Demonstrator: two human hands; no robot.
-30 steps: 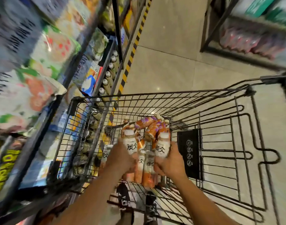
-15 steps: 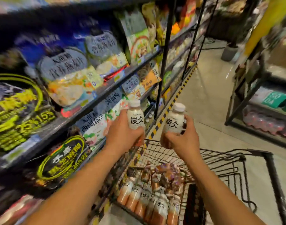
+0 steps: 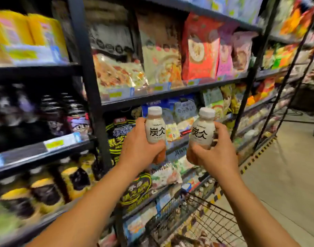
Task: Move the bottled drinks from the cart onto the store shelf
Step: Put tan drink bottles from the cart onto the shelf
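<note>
Two small bottled drinks with white caps, cream labels and black characters are held upright in front of the store shelf (image 3: 152, 97). My left hand (image 3: 140, 148) grips the left bottle (image 3: 155, 127) round its lower half. My right hand (image 3: 215, 150) grips the right bottle (image 3: 203, 131) the same way. Both bottles are at the height of the middle shelf, apart from it. The wire cart (image 3: 202, 216) is below, at the bottom right, with more bottles lying blurred inside it.
The black metal shelves are packed with snack bags and dark noodle packs. A row of small bottles (image 3: 204, 184) stands on a low shelf above the cart. Black uprights (image 3: 86, 72) divide the bays. A tiled aisle floor (image 3: 286, 175) with yellow-black tape lies to the right.
Both hands lifted a bottle each out of the cart and raised them to shelf height. My view swung up from the cart to the shelves.
</note>
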